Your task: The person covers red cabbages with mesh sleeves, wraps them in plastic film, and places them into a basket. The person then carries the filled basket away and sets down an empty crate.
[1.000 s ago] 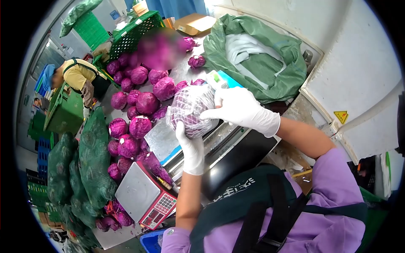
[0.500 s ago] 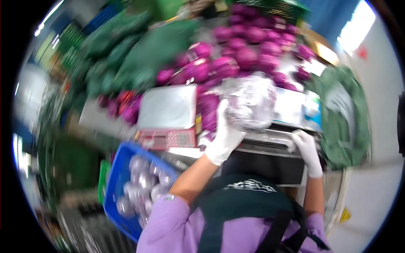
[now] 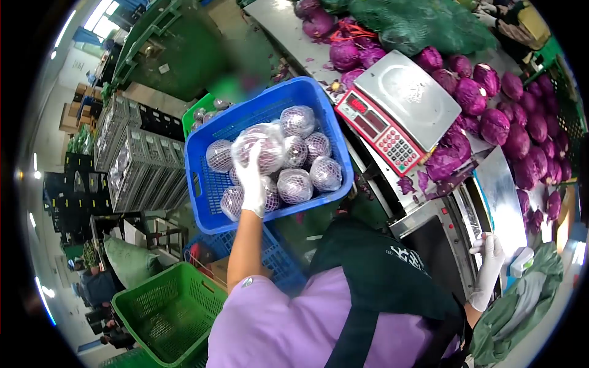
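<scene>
My left hand (image 3: 250, 184), in a white glove, is closed on a film-wrapped red cabbage (image 3: 261, 147) over the blue basket (image 3: 273, 95). Other wrapped cabbages, such as one with a netted look (image 3: 294, 185), fill much of that basket. Off to the right, my right hand (image 3: 489, 267), also gloved, has its fingers loosely bent and apart, with nothing seen in them. It is beside the metal wrapping machine (image 3: 451, 230), close to its long edge.
A red scale (image 3: 408, 98) stands on the metal table (image 3: 276, 18) beside many unwrapped red cabbages (image 3: 494, 126). Green netting (image 3: 423, 24) lies behind it. A green crate (image 3: 172, 306) sits lower left, with stacked grey crates (image 3: 147, 168) beyond. Green cloth (image 3: 527, 300) hangs at right.
My view has turned left. My left hand has carried the wrapped cabbage from above the wrapping machine over to the blue basket. My right hand stays by the machine.
</scene>
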